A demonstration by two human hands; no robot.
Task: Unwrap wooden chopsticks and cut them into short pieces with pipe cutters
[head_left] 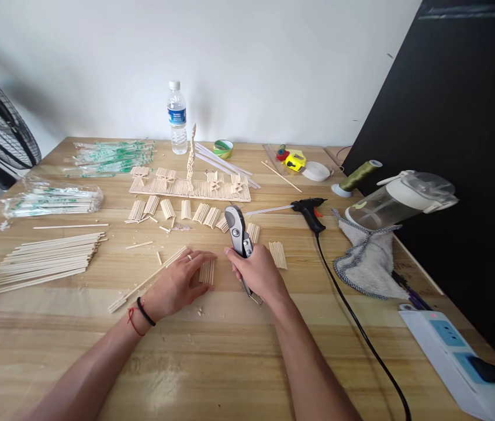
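My left hand (182,278) rests on the table, thumb and fingers closed about a small row of short wooden sticks (207,272) lying side by side. Beneath and beside that hand run a few long thin wooden sticks (135,289). A pair of grey and black hand shears (236,228) is gripped in my right hand (259,270), its rounded head pointing away from me. Just beyond both hands, several small stick panels (186,209) lie in a curved row. Behind them is a long stick base (151,187) carrying small stacked pieces and a tall twisted stick column (191,161).
At left lie loose long sticks (49,257) and bagged sticks (54,199). A water bottle (177,126) stands behind. To the right are a glue gun (311,213) with its cable, a cloth (365,263), a clear jug (387,202) and a power strip (453,351).
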